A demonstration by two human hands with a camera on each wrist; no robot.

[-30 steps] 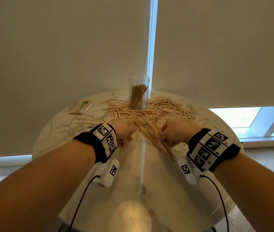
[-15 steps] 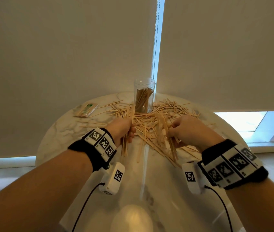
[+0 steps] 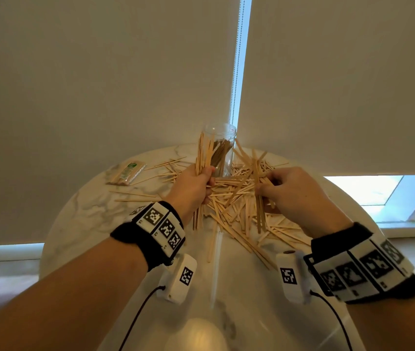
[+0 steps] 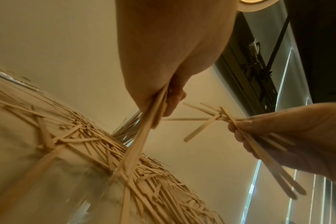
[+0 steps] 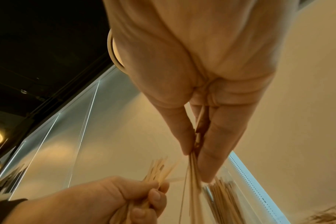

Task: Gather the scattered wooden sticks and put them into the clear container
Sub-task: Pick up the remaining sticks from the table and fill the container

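Nearest the camera, both forearms reach over the round marble table (image 3: 79, 214), a tracker band on each wrist.

Left hand (image 3: 192, 184): fingers curled round a tight bundle of wooden sticks (image 3: 202, 158), held roughly upright; upper ends stand level with the jar rim, lower ends hang below the fist toward the tabletop. The left wrist view confirms the sticks clamped between palm and fingers.

Right hand (image 3: 290, 188): fingers and thumb pinch a looser bundle (image 3: 258, 188), splayed, several sticks crossing at angles. Grip looks less secure than the left.

Between and beyond the hands: the scattered pile (image 3: 229, 211) covers mid-table; most of the task remains, by my estimate.

Farther back: clear container (image 3: 222, 153), open-topped, partly filled with leaning sticks. A wrapped packet (image 3: 126, 173) lies far left, well apart.

Step in hand, judged: carry the left bundle to the jar. To do well, square the lower ends on the table first, keep the bundle vertical, and lower it inside the rim before loosening the fingers; angled sticks may catch the rim or tip the jar. The right bundle needs aligning before it goes in.
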